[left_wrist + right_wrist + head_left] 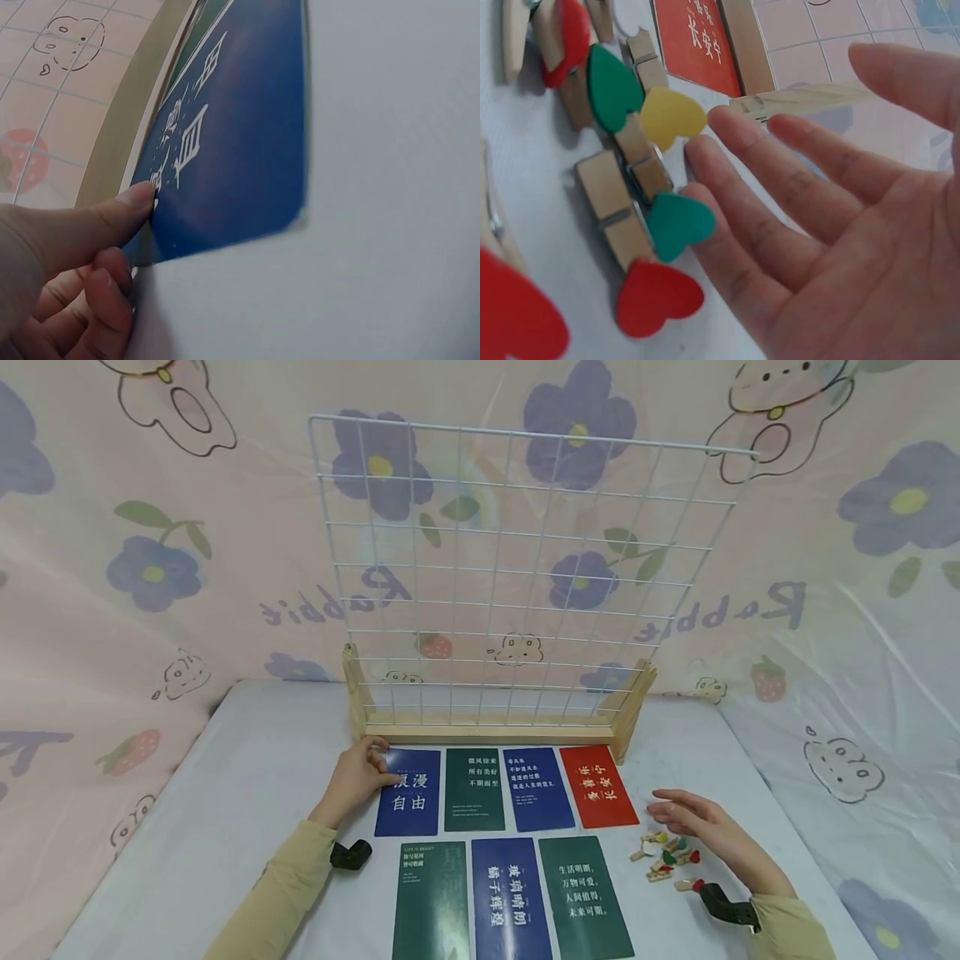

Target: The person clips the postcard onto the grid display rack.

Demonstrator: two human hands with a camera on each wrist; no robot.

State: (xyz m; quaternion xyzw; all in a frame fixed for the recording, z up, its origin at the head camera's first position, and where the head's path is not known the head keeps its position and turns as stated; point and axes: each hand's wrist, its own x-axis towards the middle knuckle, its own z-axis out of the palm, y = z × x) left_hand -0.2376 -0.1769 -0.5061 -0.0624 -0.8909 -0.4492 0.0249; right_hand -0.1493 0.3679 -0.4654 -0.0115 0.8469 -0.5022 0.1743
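Note:
My left hand pinches the upper left corner of a blue card with white Chinese characters. In the left wrist view the thumb lies over the card's face and the other fingers curl at its edge. To the right, my right hand hovers beside a small pile of wooden clothespins with heart decorations. In the right wrist view its fingers are spread and hold nothing, close to a yellow heart, a green heart and a red heart.
A white wire grid stands in a wooden base behind the cards. Beside the held card lie a green card, a blue card and a red card. Another row of cards, including a green one, lies nearer.

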